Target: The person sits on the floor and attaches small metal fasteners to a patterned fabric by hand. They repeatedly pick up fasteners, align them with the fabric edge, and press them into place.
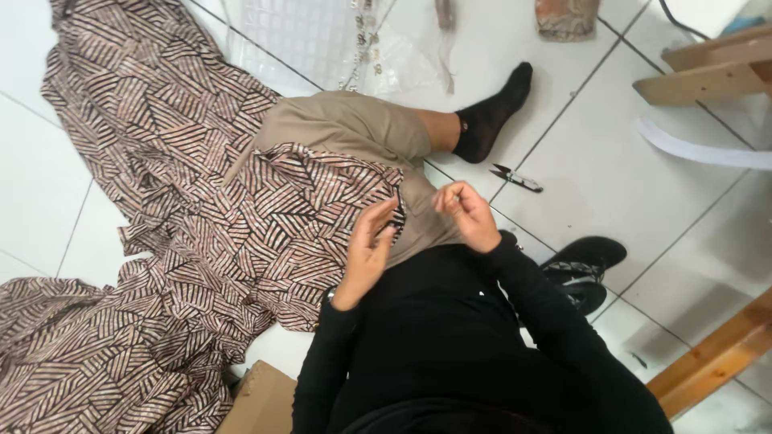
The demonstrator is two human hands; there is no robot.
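I sit on a white tiled floor with a large brown, black and cream striped fabric (185, 209) draped over my lap and spread to the left. My left hand (367, 251) pinches the fabric's edge near my knee, fingers closed on the cloth. My right hand (467, 212) hovers just to the right of it with fingertips pinched together, perhaps on something very small that I cannot make out. My leg in khaki trousers (354, 124) stretches away, ending in a black sock (492, 112).
Small thread snips (515, 178) lie on the tiles right of my leg. A clear plastic sheet (322, 36) lies at the top. Wooden pieces (708, 72) and a white strip (700, 151) sit top right, a wooden beam (716, 358) bottom right, cardboard (261, 398) bottom centre.
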